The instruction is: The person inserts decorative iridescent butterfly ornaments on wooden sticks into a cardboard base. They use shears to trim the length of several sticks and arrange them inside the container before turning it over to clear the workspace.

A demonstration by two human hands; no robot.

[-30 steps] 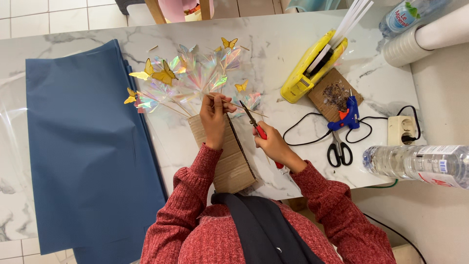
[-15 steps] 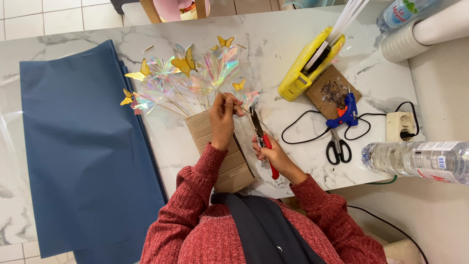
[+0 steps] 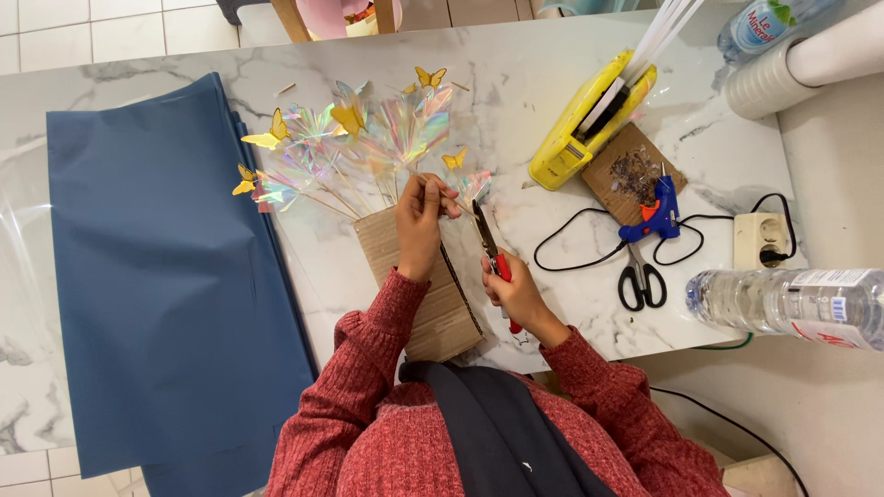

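Observation:
My left hand (image 3: pixel 422 219) pinches a thin wooden stick (image 3: pixel 460 204) at the top of a brown cardboard block (image 3: pixel 425 287). Several sticks with iridescent film pieces (image 3: pixel 368 138) and yellow paper butterflies (image 3: pixel 348 117) fan out from the block across the marble table (image 3: pixel 138 55). My right hand (image 3: pixel 514 290) grips red-handled cutters (image 3: pixel 490 250), their blades pointing up at the stick just right of my left fingers.
A large sheet of blue paper (image 3: pixel 157 276) covers the table's left. To the right lie a yellow tape dispenser (image 3: pixel 589 120), a blue glue gun (image 3: pixel 656 207) on a cardboard scrap, black scissors (image 3: pixel 640 281), a socket strip (image 3: pixel 764 239) with a black cable, and a plastic water bottle (image 3: pixel 792 304).
My right hand has turned the cutters from slanting to nearly upright and brought the blades close to the stick my left hand holds. The view has shifted a little.

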